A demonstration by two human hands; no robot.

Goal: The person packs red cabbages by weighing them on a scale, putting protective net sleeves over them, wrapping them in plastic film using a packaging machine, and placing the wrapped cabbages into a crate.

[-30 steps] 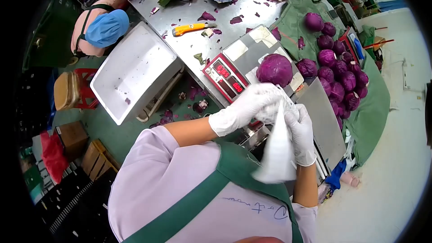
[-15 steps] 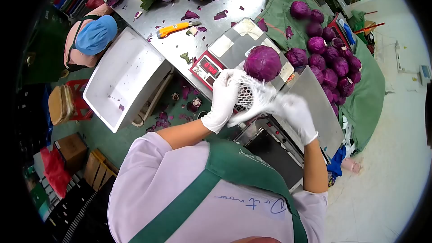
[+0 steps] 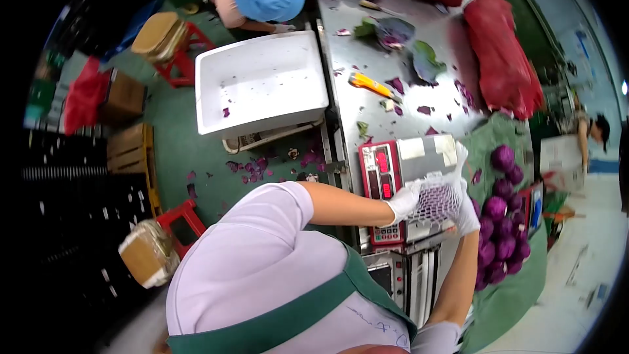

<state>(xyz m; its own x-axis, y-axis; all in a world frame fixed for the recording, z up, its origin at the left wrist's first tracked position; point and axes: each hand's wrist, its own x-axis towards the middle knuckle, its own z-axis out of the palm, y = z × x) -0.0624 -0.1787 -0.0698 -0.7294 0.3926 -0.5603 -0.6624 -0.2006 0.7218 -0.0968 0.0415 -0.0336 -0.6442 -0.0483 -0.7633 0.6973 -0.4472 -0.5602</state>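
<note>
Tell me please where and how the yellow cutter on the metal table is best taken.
Probably by the middle of its yellow handle: reach the yellow cutter from above, on the side of the white tub. It lies flat on the metal table, handle end nearer the tub, narrow metallic end pointing away, so fingers should avoid that end.

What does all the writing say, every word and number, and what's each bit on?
Shirt: upside-down handwriting starting with what looks like "D"; the rest is too blurred to read.
Display on the scale: glowing red numbers, too blurred to read.
Keypad on the scale: its markings are too small to read.
I can't read any whole word or number here.
</note>
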